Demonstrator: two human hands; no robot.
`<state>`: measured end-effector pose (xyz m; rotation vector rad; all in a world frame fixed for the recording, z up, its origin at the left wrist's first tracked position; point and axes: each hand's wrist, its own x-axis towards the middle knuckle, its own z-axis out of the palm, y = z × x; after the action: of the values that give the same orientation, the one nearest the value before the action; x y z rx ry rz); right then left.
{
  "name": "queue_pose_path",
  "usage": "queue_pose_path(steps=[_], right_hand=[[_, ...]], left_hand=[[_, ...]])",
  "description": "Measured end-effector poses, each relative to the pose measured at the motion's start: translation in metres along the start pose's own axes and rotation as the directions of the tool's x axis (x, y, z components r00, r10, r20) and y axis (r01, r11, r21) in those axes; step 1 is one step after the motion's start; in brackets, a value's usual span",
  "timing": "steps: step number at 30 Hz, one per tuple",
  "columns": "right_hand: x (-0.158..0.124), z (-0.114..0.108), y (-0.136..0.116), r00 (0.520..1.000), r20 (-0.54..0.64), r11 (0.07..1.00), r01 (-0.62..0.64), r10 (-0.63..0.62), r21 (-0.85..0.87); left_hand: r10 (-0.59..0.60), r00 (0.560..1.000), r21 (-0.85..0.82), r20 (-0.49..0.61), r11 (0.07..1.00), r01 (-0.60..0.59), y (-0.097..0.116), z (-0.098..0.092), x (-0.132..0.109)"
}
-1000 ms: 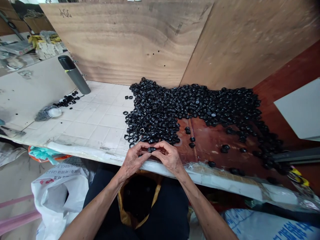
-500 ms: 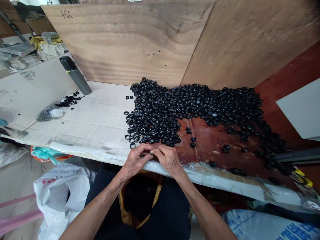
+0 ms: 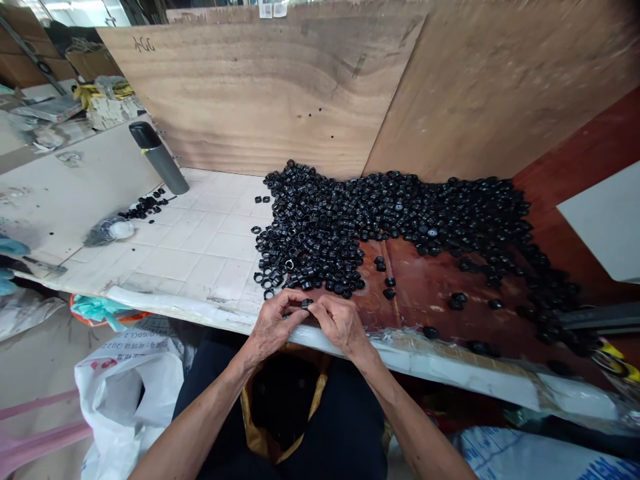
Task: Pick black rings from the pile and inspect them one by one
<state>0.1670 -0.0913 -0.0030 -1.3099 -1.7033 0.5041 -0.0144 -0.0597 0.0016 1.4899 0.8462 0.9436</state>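
My left hand (image 3: 273,325) and my right hand (image 3: 340,324) meet at the table's front edge, fingertips pinched together on a small black ring part (image 3: 305,304). Just beyond them lies a big heap of black ring parts (image 3: 380,217) spread across the table toward the right. Below my hands, between my knees, hangs an open yellow bag (image 3: 280,407) with dark contents.
A grey flask with a black cap (image 3: 159,159) leans at the back left beside a small cluster of black parts (image 3: 144,205). Plywood boards (image 3: 280,93) wall the back. A white sack (image 3: 130,393) sits at lower left, and a clear plastic bundle (image 3: 107,230) lies on the tiles.
The hands stay together at the table edge; the black part hidden half a second ago shows again between the fingertips. The view has shifted slightly.
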Motion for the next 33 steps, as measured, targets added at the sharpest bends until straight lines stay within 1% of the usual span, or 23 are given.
queue_pose_path(steps=[4,8,11,14,16,17,19,20,21,23,25,27,28,29,30,32,33], right_hand=[[0.000,-0.004,-0.005,0.999,0.040,0.999,-0.014,0.012,0.034],[-0.002,-0.005,-0.007,0.998,0.037,0.996,-0.045,0.042,0.071],[-0.001,-0.005,-0.006,0.998,0.047,0.997,-0.039,0.035,0.067],[0.000,-0.003,-0.005,1.000,0.029,0.998,-0.012,0.010,0.059],[0.000,-0.002,-0.006,1.000,0.020,0.999,0.014,-0.015,0.048],[-0.001,-0.001,-0.007,1.000,0.020,0.999,0.014,-0.015,0.029],[-0.005,0.002,-0.009,1.000,0.008,1.000,-0.023,0.023,-0.018],[-0.008,0.002,-0.011,0.999,-0.012,0.998,-0.053,0.052,-0.024],[-0.012,0.003,-0.014,0.996,-0.036,0.997,-0.077,0.077,-0.011],[-0.019,0.004,-0.021,0.994,-0.068,0.995,-0.078,0.082,0.055],[-0.026,0.004,-0.029,0.998,-0.053,0.991,-0.026,0.033,0.129],[-0.032,0.006,-0.037,1.000,-0.020,0.985,-0.010,0.014,0.174],[-0.034,0.009,-0.040,0.999,-0.004,0.979,-0.043,0.045,0.197],[-0.036,0.012,-0.043,0.995,0.015,0.968,-0.104,0.104,0.226],[-0.039,0.016,-0.045,0.983,0.043,0.948,-0.184,0.179,0.261],[-0.044,0.025,-0.051,0.934,0.122,0.868,-0.358,0.337,0.344],[-0.046,0.029,-0.053,0.900,0.160,0.811,-0.434,0.405,0.391]], left_hand=[[-0.017,1.000,0.002,-0.014,1.000,0.017,0.002,0.000,-0.001],[-0.037,0.999,0.001,-0.022,0.999,0.037,0.003,0.000,-0.001],[-0.049,0.999,-0.018,-0.003,0.999,0.049,0.003,-0.001,-0.001],[-0.049,0.999,-0.049,0.023,0.998,0.050,0.004,-0.003,-0.001],[-0.015,0.999,-0.016,0.035,1.000,0.016,0.005,-0.004,-0.003],[0.024,0.999,0.031,0.038,0.999,-0.025,0.005,-0.004,-0.005],[0.113,0.993,0.134,0.040,0.984,-0.117,0.007,-0.003,-0.010],[0.140,0.989,0.159,0.035,0.977,-0.144,0.009,-0.002,-0.013],[0.144,0.989,0.152,0.027,0.977,-0.146,0.010,0.000,-0.016],[0.080,0.997,0.060,0.000,0.995,-0.080,0.014,0.002,-0.023],[-0.021,1.000,-0.053,-0.016,0.998,0.020,0.018,0.004,-0.031],[-0.091,0.996,-0.101,-0.017,0.991,0.089,0.021,0.002,-0.040],[-0.102,0.995,-0.085,-0.018,0.991,0.100,0.022,0.000,-0.044],[-0.089,0.996,-0.037,-0.025,0.995,0.088,0.021,-0.002,-0.049],[-0.049,0.998,0.042,-0.037,0.998,0.050,0.019,-0.005,-0.055],[0.094,0.995,0.250,-0.039,0.965,-0.081,0.011,-0.010,-0.066],[0.177,0.984,0.352,-0.019,0.922,-0.159,0.005,-0.012,-0.072]])
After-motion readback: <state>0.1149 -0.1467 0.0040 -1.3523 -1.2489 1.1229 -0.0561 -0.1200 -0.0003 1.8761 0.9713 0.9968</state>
